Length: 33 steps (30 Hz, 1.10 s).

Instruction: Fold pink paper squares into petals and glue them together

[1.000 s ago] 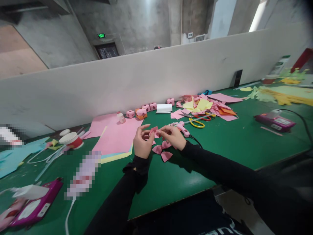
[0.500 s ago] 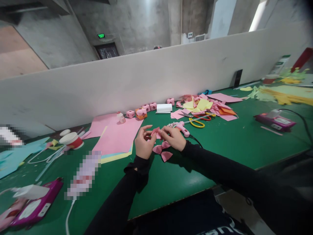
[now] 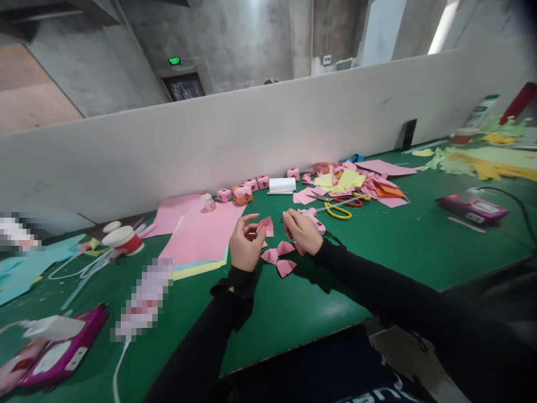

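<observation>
My left hand (image 3: pixel 246 244) pinches a small folded piece of pink paper (image 3: pixel 265 225) between thumb and fingers, raised above the green table. Just right of it, my right hand (image 3: pixel 302 230) is closed, fingertips pressed together. A thin dark tip seems to show by those fingers, but what it belongs to is hidden. Several folded pink paper pieces (image 3: pixel 286 268) lie on the table below and between the hands. Behind my right hand is a pink glue gun (image 3: pixel 319 224), partly covered, with a black cord.
Scissors with yellow handles (image 3: pixel 339 212) lie beside a heap of pink and yellow paper scraps (image 3: pixel 350 179). Pink paper sheets (image 3: pixel 201 235) are at left, near a paper cup (image 3: pixel 123 240). Small pink paper cubes (image 3: pixel 263 182) line the white partition (image 3: pixel 201 151). A purple power bank-like box (image 3: pixel 472 209) sits right.
My right hand has come away from the pink paper piece, moving slightly right, and its fingers have closed together. My left hand keeps the piece in nearly the same place.
</observation>
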### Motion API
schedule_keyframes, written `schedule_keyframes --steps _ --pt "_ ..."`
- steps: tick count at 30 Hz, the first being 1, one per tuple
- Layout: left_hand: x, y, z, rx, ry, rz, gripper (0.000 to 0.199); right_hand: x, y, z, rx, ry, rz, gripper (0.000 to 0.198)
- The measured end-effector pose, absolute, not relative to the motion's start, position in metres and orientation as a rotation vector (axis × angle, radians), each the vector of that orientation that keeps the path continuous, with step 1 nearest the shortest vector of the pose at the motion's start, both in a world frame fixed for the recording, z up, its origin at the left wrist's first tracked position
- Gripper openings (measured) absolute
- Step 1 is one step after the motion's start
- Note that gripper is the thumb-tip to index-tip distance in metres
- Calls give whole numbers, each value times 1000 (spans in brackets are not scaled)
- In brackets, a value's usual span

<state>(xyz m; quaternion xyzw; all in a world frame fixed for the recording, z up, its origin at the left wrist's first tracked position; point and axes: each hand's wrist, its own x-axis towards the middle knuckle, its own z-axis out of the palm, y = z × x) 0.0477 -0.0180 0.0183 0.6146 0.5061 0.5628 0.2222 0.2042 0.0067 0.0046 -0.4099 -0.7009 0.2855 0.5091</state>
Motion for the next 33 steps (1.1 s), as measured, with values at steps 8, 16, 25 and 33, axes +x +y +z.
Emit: schedule_keyframes --steps 8,16,25,33 --pt "47 -17 18 1658 1373 1547 32 205 5 6 -953 -1747 745 52" --pt "49 -16 18 1571 1309 1417 36 203 4 4 -961 -1796 716 26" --pt "49 -15 17 1582 1292 1368 38 200 2 -1 -977 -1911 646 24" --pt "49 -15 16 1581 1261 1387 38 196 0 -1 -1014 -1846 643 23"
